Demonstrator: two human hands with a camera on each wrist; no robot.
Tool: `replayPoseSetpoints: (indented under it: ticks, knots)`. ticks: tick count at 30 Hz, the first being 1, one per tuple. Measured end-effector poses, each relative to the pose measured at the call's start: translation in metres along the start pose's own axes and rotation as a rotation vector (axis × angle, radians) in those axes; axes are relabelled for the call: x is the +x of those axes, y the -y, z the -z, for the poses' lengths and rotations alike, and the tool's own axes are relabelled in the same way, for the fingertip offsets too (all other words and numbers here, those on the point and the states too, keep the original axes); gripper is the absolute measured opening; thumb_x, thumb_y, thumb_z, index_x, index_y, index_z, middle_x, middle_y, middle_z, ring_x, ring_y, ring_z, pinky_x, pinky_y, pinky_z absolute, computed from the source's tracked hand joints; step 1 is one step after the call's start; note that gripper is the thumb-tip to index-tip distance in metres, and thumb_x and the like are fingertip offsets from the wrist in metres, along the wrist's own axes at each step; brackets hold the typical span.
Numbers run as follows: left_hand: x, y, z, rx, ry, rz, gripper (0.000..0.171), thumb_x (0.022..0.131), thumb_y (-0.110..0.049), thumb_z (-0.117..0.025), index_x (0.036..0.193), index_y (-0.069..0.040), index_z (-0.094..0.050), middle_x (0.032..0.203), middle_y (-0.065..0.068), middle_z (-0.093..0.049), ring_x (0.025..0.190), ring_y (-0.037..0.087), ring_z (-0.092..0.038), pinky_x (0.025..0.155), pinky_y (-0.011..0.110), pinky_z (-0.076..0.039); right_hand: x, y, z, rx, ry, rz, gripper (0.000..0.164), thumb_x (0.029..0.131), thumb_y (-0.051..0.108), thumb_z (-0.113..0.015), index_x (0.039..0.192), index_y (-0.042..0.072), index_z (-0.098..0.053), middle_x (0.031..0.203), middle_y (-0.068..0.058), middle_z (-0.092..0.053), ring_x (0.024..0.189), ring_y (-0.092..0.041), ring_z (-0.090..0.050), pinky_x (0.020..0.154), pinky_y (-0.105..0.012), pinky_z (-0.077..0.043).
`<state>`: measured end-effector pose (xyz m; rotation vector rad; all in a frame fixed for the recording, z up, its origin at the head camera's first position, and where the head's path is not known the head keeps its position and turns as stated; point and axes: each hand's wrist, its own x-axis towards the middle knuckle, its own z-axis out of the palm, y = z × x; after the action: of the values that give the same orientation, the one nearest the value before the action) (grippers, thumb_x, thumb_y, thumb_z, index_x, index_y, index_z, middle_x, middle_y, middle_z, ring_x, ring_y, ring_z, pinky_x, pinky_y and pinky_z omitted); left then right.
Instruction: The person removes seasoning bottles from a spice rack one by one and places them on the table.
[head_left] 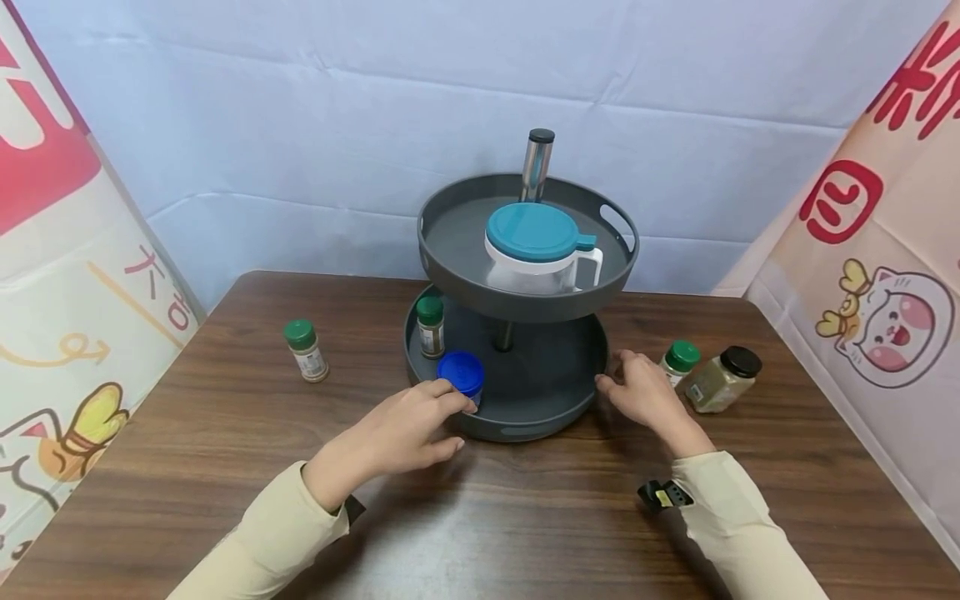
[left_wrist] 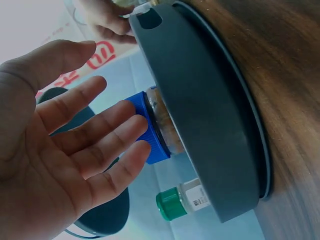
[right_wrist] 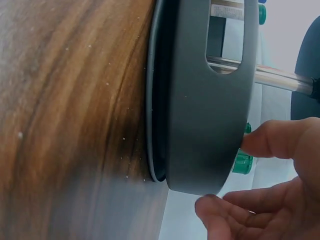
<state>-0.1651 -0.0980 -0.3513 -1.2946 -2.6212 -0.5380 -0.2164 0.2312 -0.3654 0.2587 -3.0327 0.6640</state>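
Observation:
A blue-lidded jar (head_left: 461,373) stands at the front left of the lower tray (head_left: 540,392) of a dark grey two-tier turntable. My left hand (head_left: 405,425) is just before it, fingers loosely bent and thumb apart; in the left wrist view the fingertips overlap the blue lid (left_wrist: 149,127), and whether they touch it cannot be told. At the tray's right side, my right hand (head_left: 645,392) holds the rim lightly, thumb (right_wrist: 265,139) at the top edge and fingertips against the outer wall. Behind the blue-lidded jar stands a green-lidded spice jar (head_left: 431,329).
The upper tray (head_left: 457,221) bears a teal-lidded container with a white handle (head_left: 536,242). Left on the wooden table (head_left: 187,417) stands a green-lidded spice jar (head_left: 306,350). Beyond my right hand are another green-lidded jar (head_left: 681,360) and a tilted black-lidded jar (head_left: 722,382).

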Motion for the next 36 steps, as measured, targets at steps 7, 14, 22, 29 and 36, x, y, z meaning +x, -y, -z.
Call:
replayPoseSetpoints:
  ticks: [7, 14, 22, 29, 36]
  knots:
    - [0.004, -0.001, 0.000, 0.015, -0.060, -0.041, 0.028, 0.078, -0.020, -0.067, 0.104, -0.010, -0.063, 0.099, 0.002, -0.058, 0.080, 0.009, -0.050, 0.066, 0.029, -0.051, -0.001, -0.001, -0.004, -0.016, -0.005, -0.009, 0.033, 0.089, 0.023, -0.053, 0.099, -0.007, -0.061, 0.074, -0.017, -0.063, 0.062, -0.027, -0.055, 0.057, -0.043, -0.046]
    - [0.012, 0.001, -0.003, 0.068, -0.199, -0.115, 0.022, 0.076, -0.016, -0.068, 0.096, -0.009, -0.064, 0.093, 0.003, -0.057, 0.081, 0.014, -0.051, 0.065, 0.030, -0.050, 0.004, 0.002, -0.007, -0.031, 0.008, -0.058, 0.030, 0.085, 0.026, -0.055, 0.063, 0.007, -0.047, 0.052, -0.004, -0.042, 0.048, -0.020, -0.039, 0.046, -0.032, -0.030]
    - [0.022, 0.007, -0.005, 0.059, -0.212, -0.073, 0.027, 0.074, -0.017, -0.070, 0.099, -0.008, -0.064, 0.097, 0.008, -0.057, 0.090, 0.020, -0.050, 0.072, 0.036, -0.050, 0.006, 0.002, -0.004, -0.019, 0.040, -0.108, 0.034, 0.084, 0.031, -0.059, 0.061, 0.008, -0.050, 0.051, -0.004, -0.045, 0.048, -0.020, -0.042, 0.045, -0.032, -0.033]
    - [0.028, 0.014, -0.008, 0.037, -0.161, 0.058, 0.031, 0.076, -0.023, -0.070, 0.104, -0.010, -0.064, 0.108, 0.016, -0.055, 0.098, 0.028, -0.048, 0.077, 0.041, -0.051, 0.006, 0.002, -0.007, -0.012, 0.030, -0.116, 0.037, 0.082, 0.030, -0.059, 0.054, 0.011, -0.047, 0.046, -0.001, -0.041, 0.045, -0.019, -0.041, 0.043, -0.030, -0.031]
    - [0.031, 0.018, -0.008, 0.011, -0.116, 0.150, 0.035, 0.076, -0.024, -0.071, 0.107, -0.010, -0.063, 0.113, 0.019, -0.052, 0.097, 0.031, -0.049, 0.072, 0.043, -0.053, 0.006, 0.004, -0.007, -0.005, 0.045, -0.136, 0.039, 0.082, 0.029, -0.058, 0.050, 0.012, -0.045, 0.043, 0.001, -0.037, 0.041, -0.018, -0.039, 0.041, -0.029, -0.031]
